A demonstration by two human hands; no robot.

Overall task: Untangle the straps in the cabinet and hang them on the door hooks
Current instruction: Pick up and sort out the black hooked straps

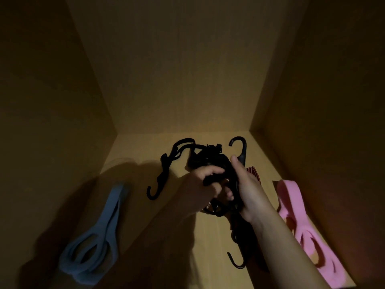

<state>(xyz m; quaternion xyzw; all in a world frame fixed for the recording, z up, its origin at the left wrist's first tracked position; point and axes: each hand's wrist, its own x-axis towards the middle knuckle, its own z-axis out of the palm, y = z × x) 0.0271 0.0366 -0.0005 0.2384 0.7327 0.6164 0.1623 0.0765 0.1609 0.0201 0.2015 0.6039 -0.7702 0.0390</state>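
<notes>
In the dim cabinet, both hands met at the centre of the frame over a black tangle of straps (208, 159), held just above the cabinet floor (210, 243). The left hand (200, 184) had its fingers curled round the middle of the knot. The right hand (249, 184) clamped the right side of the bundle, thumb pointing up along the shank of a black hook (239, 146) that stood upright above the hands. A loose end of the tangle trailed to the left and ended in a second hook (153, 192) lying on the floor, while a third hook (236, 261) hung below the right wrist, toward the bottom of the frame. A red strap (253, 172) showed just behind the right hand, mostly hidden. A blue strap (112, 209) lay looped on the floor at lower left, well apart from the tangle, and a pink strap (291, 197) lay along the right edge of the floor, beside the right forearm.
</notes>
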